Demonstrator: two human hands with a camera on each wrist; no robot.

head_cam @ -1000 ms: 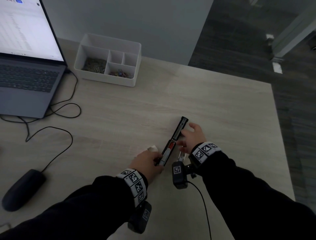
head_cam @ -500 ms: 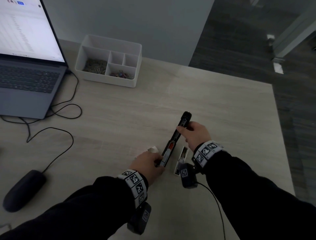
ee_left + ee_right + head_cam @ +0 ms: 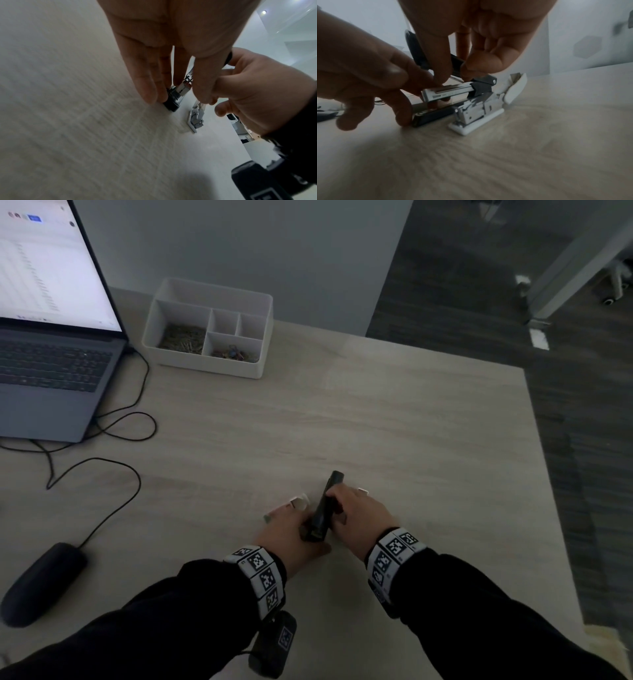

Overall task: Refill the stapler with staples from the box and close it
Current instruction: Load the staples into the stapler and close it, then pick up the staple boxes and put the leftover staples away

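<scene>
The black stapler [image 3: 323, 506] lies near the table's front middle, its front end under my left hand [image 3: 291, 529], which pinches the base [image 3: 433, 116] against the table. My right hand [image 3: 356, 515] pinches the black top cover [image 3: 456, 65], held at an angle above the silver magazine [image 3: 450, 93]. The magazine stands raised off the base. Just right of the stapler sits the small white staple box [image 3: 476, 115], open, with a block of shiny staples in it. Its lid [image 3: 517, 88] is tipped back.
A white desk organiser [image 3: 209, 330] with clips stands at the back. An open laptop [image 3: 51, 364] is at the far left, with black cables [image 3: 126, 422] and a mouse [image 3: 41, 583] in front. A small white piece [image 3: 299, 503] lies by my left fingers. The table edge [image 3: 548, 474] is at the right.
The stapler lay opened out flat. My right hand took hold of its far end and swung the top cover up and back over the magazine. My left hand kept its hold.
</scene>
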